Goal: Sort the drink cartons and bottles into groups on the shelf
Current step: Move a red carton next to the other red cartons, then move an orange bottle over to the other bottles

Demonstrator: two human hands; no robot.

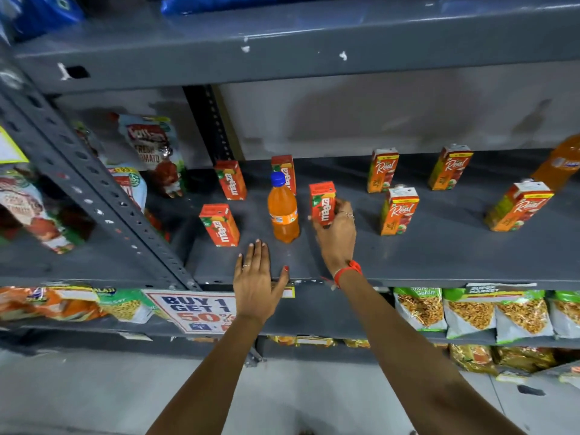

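Grey shelf [439,252]; red-orange juice cartons [219,226] with white lettering; orange bottle [283,216], blue cap; red wrist thread [346,273]; white-and-green snack bags [470,312].

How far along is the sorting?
Partly done: four Real cartons stand right, three Maaza cartons left. In hand: right hand grips a fourth Maaza carton; left hand rests on the shelf edge. Left: orange bottle sits among Maazas.

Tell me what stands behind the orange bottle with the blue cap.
Directly behind the orange bottle stands one Maaza carton, upright; the bottle's cap and neck cover its lower left part. Nothing else shows behind it.
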